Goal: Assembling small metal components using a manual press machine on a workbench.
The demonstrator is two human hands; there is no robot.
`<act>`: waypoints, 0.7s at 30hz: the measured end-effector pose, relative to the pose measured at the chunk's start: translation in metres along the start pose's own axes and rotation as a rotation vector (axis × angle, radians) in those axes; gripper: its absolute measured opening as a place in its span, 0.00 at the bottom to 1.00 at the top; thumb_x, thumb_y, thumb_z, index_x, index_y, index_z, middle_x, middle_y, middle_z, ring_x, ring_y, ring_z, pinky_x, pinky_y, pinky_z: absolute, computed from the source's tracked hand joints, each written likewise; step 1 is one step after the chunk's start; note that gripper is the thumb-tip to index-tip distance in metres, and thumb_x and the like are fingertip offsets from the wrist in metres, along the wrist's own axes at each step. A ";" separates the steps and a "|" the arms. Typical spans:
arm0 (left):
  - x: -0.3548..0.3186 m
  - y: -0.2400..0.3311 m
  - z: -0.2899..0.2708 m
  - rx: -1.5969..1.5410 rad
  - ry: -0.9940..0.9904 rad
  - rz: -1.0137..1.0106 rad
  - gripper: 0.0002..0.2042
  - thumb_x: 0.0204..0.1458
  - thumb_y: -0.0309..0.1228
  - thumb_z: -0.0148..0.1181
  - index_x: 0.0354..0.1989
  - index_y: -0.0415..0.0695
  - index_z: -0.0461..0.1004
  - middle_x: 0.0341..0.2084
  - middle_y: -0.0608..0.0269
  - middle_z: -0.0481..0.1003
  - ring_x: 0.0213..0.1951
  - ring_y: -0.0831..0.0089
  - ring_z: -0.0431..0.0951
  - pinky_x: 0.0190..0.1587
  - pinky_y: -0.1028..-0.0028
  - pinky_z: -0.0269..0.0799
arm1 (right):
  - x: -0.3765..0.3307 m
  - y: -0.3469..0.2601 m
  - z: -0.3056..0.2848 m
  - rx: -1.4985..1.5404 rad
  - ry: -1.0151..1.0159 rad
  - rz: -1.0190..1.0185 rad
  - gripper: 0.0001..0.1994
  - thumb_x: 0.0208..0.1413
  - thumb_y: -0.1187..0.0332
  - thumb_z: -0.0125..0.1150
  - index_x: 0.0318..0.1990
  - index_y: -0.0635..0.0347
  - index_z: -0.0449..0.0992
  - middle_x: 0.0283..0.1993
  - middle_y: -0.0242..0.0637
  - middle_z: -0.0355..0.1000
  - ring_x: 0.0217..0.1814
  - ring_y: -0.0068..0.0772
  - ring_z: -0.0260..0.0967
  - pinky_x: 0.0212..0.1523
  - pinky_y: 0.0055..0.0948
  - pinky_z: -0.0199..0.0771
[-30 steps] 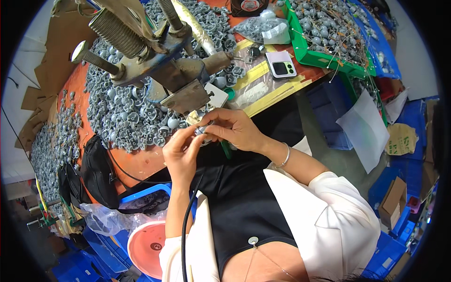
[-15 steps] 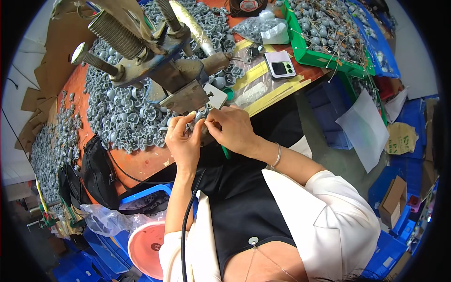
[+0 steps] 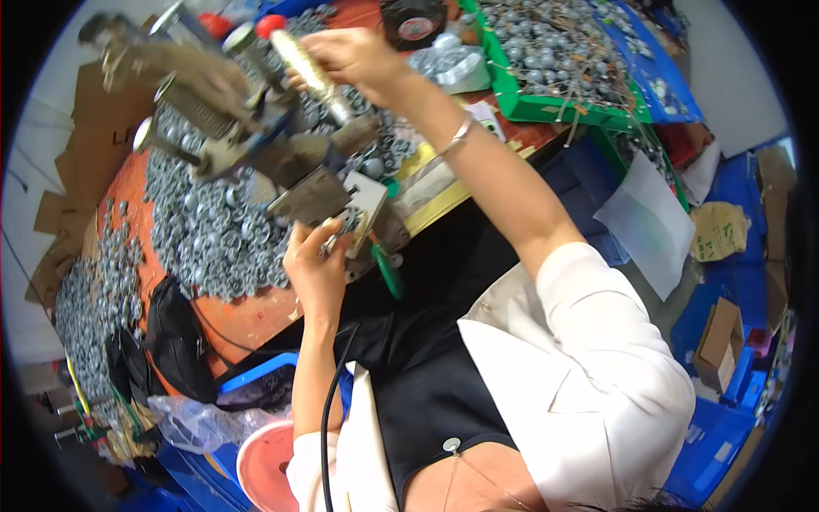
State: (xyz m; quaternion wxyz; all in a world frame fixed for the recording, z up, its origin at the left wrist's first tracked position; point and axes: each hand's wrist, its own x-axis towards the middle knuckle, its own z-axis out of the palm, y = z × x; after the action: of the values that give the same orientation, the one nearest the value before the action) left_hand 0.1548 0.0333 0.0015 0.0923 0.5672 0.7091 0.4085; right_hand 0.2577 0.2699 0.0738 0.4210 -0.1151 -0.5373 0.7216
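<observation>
Fingers (image 3: 328,41) of right hand (image 3: 363,64) wrapped round gold-toned lever (image 3: 314,75); left hand (image 3: 316,264) pinching small grey piece (image 3: 328,246); grey parts (image 3: 209,235) heaped on counter (image 3: 256,317).

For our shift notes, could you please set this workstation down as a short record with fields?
Left hand: beside the press, fingers bent; whether it grips a part is unclear
Right hand: closed around the press's lever
Bench: orange-red, heaped with small grey parts
Upper right: green crate of round grey pieces
Lower left: black pouch, pink basin
</observation>
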 end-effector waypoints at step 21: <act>-0.020 0.061 -0.047 -0.695 -0.325 -0.270 0.11 0.53 0.26 0.56 0.21 0.32 0.75 0.12 0.69 0.65 0.13 0.83 0.59 0.17 0.80 0.48 | 0.006 -0.096 -0.230 -2.026 0.556 -0.017 0.09 0.49 0.66 0.56 0.35 0.55 0.80 0.39 0.46 0.75 0.41 0.47 0.74 0.39 0.40 0.75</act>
State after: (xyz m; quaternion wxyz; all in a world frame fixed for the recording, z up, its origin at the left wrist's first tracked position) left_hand 0.1782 -0.0050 0.0671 0.4422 0.4612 0.5731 0.5131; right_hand 0.4431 0.4367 0.0682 0.2416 -0.5712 -0.7752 -0.1201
